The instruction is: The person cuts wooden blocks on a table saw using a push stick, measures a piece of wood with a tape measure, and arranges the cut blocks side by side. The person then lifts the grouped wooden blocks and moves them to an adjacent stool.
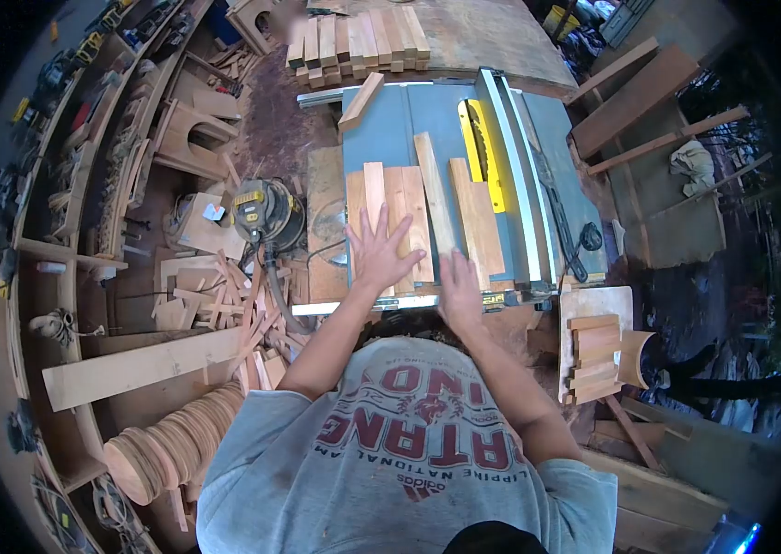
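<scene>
My left hand [381, 254] lies flat with fingers spread on a row of light wooden boards [397, 189] set side by side on the table saw [376, 120]. At the near end of a narrow wooden strip [433, 180], my right hand [460, 288] has its fingers closed on it; the fingertips are partly hidden. This strip lies slightly slanted, its far end beyond the boards. To its right rests another wooden board [475, 217], close to the yellow blade insert [480, 152], where a dark toothed blade shows. A short wood block [362, 101] sits at the saw's far left corner.
A metal rip fence [518, 175] runs along the insert's right side. Stacked wood pieces [358, 42] stand beyond the saw. A shop vacuum [267, 212] and wood offcuts [224, 295] are at left. More cut pieces [595, 355] lie on a board at right.
</scene>
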`<action>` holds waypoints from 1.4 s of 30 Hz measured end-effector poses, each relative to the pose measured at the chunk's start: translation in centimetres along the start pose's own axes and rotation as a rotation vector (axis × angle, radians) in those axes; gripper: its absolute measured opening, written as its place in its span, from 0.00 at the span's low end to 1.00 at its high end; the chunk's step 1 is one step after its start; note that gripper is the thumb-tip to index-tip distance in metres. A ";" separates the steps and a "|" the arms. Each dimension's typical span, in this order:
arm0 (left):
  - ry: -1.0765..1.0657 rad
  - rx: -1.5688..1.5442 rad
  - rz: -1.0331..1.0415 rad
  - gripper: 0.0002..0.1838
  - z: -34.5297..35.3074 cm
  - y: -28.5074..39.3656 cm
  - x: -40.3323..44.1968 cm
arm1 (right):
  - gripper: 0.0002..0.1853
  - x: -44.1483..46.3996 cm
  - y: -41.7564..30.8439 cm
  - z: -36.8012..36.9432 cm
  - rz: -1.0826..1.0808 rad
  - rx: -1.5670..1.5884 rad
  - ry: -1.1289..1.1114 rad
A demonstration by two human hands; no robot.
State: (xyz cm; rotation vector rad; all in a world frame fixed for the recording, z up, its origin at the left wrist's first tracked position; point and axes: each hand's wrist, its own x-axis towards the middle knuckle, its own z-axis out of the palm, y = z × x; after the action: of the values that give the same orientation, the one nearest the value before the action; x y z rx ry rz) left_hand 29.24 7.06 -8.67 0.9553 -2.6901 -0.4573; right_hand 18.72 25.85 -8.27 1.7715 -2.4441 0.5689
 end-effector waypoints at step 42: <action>-0.008 -0.012 -0.007 0.44 -0.6 0.0 -0.2 | 0.27 -1.5 5.0 -1.4 0.290 0.069 0.168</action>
State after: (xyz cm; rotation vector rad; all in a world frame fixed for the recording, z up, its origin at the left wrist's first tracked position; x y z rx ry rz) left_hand 29.64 7.06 -8.14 0.9614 -2.6885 -0.4792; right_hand 14.31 28.99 -8.63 1.3335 -2.6039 0.7983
